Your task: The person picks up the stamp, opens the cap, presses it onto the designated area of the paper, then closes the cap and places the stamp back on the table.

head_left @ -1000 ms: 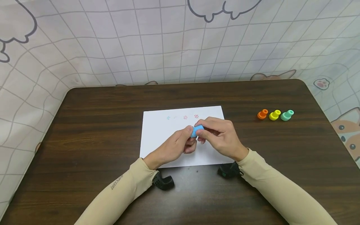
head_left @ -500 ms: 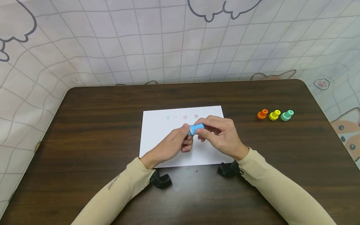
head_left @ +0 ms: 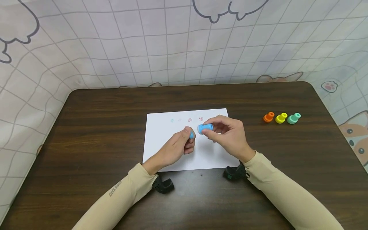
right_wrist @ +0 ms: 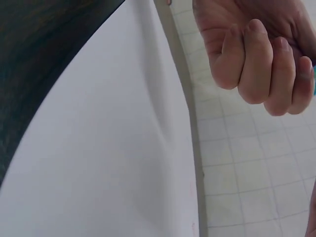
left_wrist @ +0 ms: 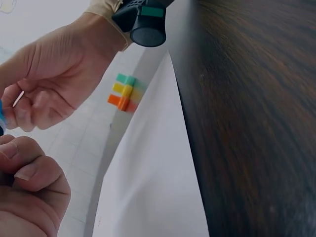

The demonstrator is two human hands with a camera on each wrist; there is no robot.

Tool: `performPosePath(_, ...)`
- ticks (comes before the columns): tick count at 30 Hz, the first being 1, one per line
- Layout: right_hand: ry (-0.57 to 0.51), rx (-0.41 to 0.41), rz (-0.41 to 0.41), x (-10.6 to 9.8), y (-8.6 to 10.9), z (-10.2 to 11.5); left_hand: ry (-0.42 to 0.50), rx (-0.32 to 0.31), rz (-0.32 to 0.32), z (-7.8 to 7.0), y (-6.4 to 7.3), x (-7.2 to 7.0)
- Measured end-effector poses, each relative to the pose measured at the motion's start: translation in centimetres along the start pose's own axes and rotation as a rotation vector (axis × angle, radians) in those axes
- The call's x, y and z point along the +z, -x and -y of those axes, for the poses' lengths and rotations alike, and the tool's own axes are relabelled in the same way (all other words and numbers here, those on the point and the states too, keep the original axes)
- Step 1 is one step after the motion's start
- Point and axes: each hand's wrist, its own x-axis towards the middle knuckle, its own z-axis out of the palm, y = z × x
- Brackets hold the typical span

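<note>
Between the thumb and fingers of my right hand is a blue stamp, lying sideways with its paler end toward the left. My left hand pinches a small blue cap, mostly covered by the thumb and curled fingers. A small gap separates cap and stamp. Both hands are over a white sheet of paper, which bears a row of small printed marks in teal and red near its far edge. In the left wrist view only a sliver of the blue stamp shows at the left edge.
Orange, yellow and teal stamps stand in a row on the dark wooden table, right of the paper. A grid-patterned curtain hangs behind the table's far edge.
The blue cap and stamp, joined a second ago, have come apart. My left hand has shifted slightly left with the cap, and my right hand slightly right with the stamp.
</note>
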Motion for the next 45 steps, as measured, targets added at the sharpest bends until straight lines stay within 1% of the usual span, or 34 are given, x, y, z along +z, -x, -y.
performPosePath(2,-0.019,0.018,-0.02,0.0,0.0,-0.1,0.0,0.003,-0.016,-0.1,0.1,-0.1)
performPosePath(5,-0.016,0.039,-0.024,0.0,0.0,-0.3,-0.008,0.005,-0.035,-0.1,0.3,-0.3)
performPosePath(12,0.062,0.076,-0.031,-0.2,-0.2,-0.3,-0.041,-0.002,-0.07,0.2,0.6,-0.9)
performPosePath(17,0.08,0.122,-0.026,-0.6,-0.3,-0.5,-0.076,-0.01,-0.097,0.3,1.1,-1.5)
performPosePath(23,0.093,0.125,-0.018,-1.2,-0.3,-0.6,-0.092,0.009,-0.116,0.5,1.5,-2.1)
performPosePath(28,0.102,0.138,-0.016,-1.4,-0.3,-0.8,-0.103,0.0,-0.128,0.7,1.8,-2.4)
performPosePath(33,0.126,0.161,0.016,-1.8,-0.2,-1.0,-0.128,0.001,-0.14,1.0,2.0,-2.7)
performPosePath(38,0.206,0.184,0.03,-2.4,-0.2,-1.2,-0.156,-0.019,-0.163,0.8,2.4,-3.3)
performPosePath(43,0.298,0.216,0.044,-3.0,-0.4,-1.5,-0.177,-0.051,-0.19,1.0,2.8,-4.0)
performPosePath(45,0.33,0.224,0.054,-3.2,-0.5,-1.7,-0.171,-0.059,-0.196,1.2,3.0,-4.3)
